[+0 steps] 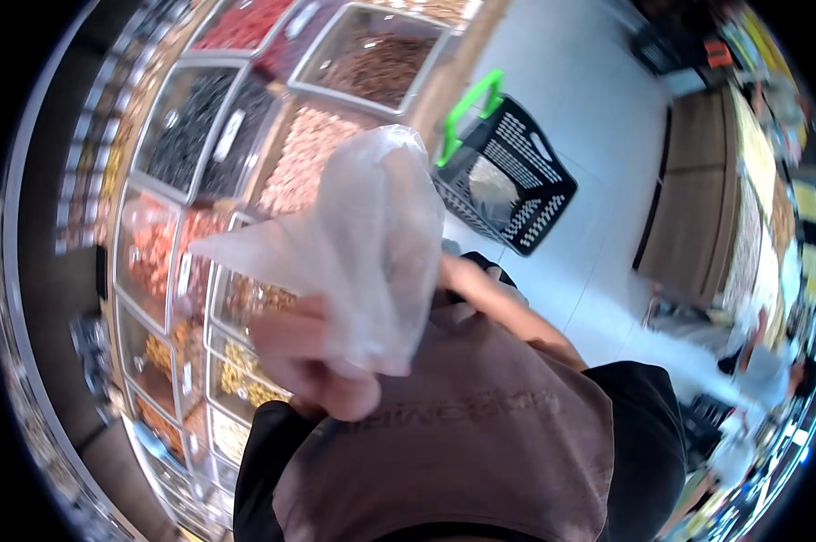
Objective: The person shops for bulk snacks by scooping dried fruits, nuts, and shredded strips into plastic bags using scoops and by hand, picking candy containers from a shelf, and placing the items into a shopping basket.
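A translucent white plastic bag [372, 253] hangs in front of my body, its upper end puffed out and one corner pointing left. My left hand [313, 361] is closed on the bag's lower left part, its fingers blurred. From the right, my right forearm [507, 307] reaches to the bag's right side. My right hand is hidden behind or inside the bag, and its fingers cannot be made out. Just left of the bag are lidded bins of dried goods, including pale pink pieces [304, 149] and orange pieces [150, 257].
A black basket [539, 172] with a green handle [467, 117] stands on the pale floor, holding a clear bag of whitish contents [492, 185]. Further right is a brown display stand [697, 190]. People [765, 370] are at the far right. Shelving curves along the left edge.
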The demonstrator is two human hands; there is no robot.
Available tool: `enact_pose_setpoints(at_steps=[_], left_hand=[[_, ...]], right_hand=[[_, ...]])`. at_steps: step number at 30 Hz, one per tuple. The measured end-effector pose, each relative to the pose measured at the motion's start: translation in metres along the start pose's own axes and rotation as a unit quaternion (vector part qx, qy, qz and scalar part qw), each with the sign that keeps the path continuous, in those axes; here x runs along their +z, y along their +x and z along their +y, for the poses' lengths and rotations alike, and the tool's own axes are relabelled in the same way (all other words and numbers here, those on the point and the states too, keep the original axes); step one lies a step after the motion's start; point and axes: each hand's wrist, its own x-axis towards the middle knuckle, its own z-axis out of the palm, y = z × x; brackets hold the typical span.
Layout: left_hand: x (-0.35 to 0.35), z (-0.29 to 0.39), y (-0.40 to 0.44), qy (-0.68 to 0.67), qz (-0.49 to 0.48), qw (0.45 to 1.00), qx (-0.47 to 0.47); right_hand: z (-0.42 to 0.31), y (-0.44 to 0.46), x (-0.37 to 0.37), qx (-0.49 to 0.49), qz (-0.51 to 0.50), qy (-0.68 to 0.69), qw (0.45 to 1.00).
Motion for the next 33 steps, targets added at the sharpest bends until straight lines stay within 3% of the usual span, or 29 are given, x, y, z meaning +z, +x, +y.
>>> enact_pose_setpoints(at_steps=[1, 3, 4, 8, 9, 10, 12, 14, 16, 17, 18, 20, 23, 27, 30, 32, 33], left_hand=[[0.012, -0.002, 0.008, -0.018, -0.133, 0.989, -0.057], [0.069, -0.013, 0.022, -0.057, -0.244, 0.961, -0.112], [0.112, -0.021, 0.024, -0.080, -0.221, 0.965, -0.118], [0.176, -0.060, 0.040, -0.060, -0.338, 0.937, -0.064], [0.188, -0.072, 0.034, -0.072, -0.310, 0.946, -0.054], [0.199, -0.077, 0.034, -0.080, -0.325, 0.941, -0.057], [0.213, -0.086, 0.034, -0.073, -0.274, 0.945, -0.166], [0.217, -0.125, 0.032, -0.095, -0.307, 0.936, -0.141], [0.226, -0.158, 0.034, 0.041, -0.239, 0.967, -0.078], [0.222, -0.184, 0.034, 0.160, -0.239, 0.954, -0.089], [0.216, -0.209, 0.032, 0.275, -0.236, 0.927, -0.098], [0.203, -0.258, 0.018, 0.383, -0.245, 0.873, -0.176], [0.186, -0.287, 0.016, 0.341, -0.251, 0.891, -0.162], [0.155, -0.340, 0.016, 0.168, -0.301, 0.850, -0.398], [0.153, -0.371, 0.042, 0.108, -0.343, 0.844, -0.399], [0.166, -0.389, 0.060, 0.208, -0.431, 0.838, -0.264], [0.171, -0.408, 0.063, 0.237, -0.468, 0.830, -0.189]], right_hand=[[-0.002, -0.013, -0.011, -0.007, 0.046, 0.000, 0.999], [-0.007, -0.038, -0.042, -0.022, 0.129, -0.008, 0.991], [-0.008, -0.049, -0.061, -0.030, 0.167, -0.017, 0.985], [-0.003, -0.087, -0.135, -0.051, 0.239, -0.117, 0.963], [0.000, -0.096, -0.155, -0.056, 0.216, -0.205, 0.953], [-0.003, -0.114, -0.168, -0.053, 0.232, -0.211, 0.948], [-0.008, -0.153, -0.187, 0.089, 0.256, -0.277, 0.922], [0.000, -0.179, -0.201, 0.104, 0.322, -0.281, 0.898], [0.019, -0.197, -0.201, 0.117, 0.374, -0.270, 0.880], [0.032, -0.205, -0.198, 0.120, 0.433, -0.133, 0.883], [0.029, -0.213, -0.199, 0.128, 0.429, -0.183, 0.875], [0.021, -0.219, -0.196, 0.118, 0.430, -0.244, 0.861], [0.036, -0.215, -0.190, 0.193, 0.389, -0.288, 0.854], [0.045, -0.199, -0.206, 0.185, 0.320, -0.263, 0.891], [0.047, -0.195, -0.226, 0.210, 0.285, -0.266, 0.897], [0.056, -0.196, -0.238, 0.255, 0.301, -0.248, 0.885], [0.075, -0.202, -0.243, 0.266, 0.269, -0.322, 0.868]])
